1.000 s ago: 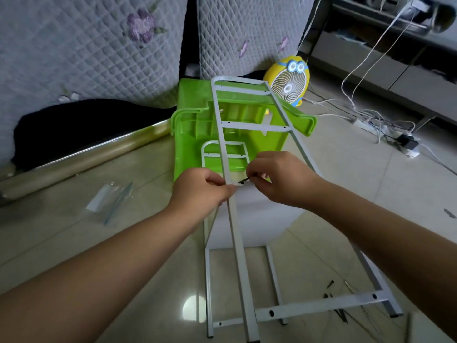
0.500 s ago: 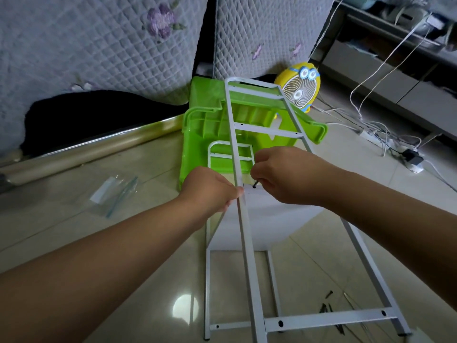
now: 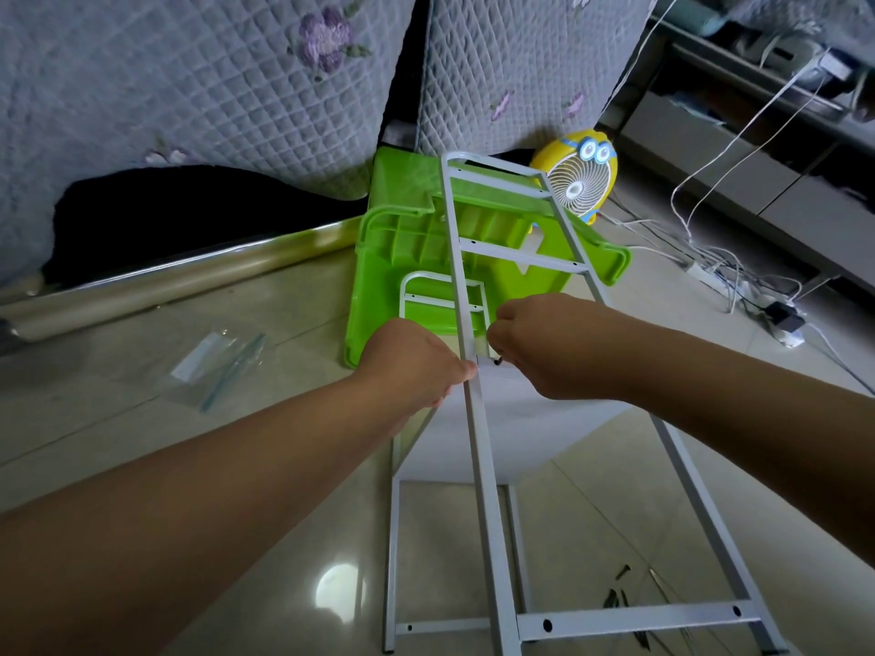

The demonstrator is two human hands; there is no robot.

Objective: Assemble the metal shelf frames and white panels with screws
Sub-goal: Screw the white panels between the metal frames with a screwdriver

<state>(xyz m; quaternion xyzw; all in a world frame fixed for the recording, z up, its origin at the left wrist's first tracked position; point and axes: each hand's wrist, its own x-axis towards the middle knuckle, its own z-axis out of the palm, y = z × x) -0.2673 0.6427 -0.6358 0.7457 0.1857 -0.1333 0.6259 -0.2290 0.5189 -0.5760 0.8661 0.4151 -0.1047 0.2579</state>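
A white metal shelf frame stands upright in the middle of the view, its upper end leaning over a green plastic bin. A second, lower frame lies behind it, with a white panel set between the two. My left hand grips the near upright of the frame from the left. My right hand pinches a small black screw at the panel's top edge beside that upright. Loose black screws lie on the floor at lower right.
The green plastic bin lies tipped behind the frames. A yellow desk fan stands beyond it. A clear plastic bag lies on the tiles at left. A power strip and white cables sprawl at right. Quilted grey covers hang behind.
The view has shifted slightly. My right hand has moved the black screw down against the panel's edge at the upright. My left hand keeps its grip on the upright.
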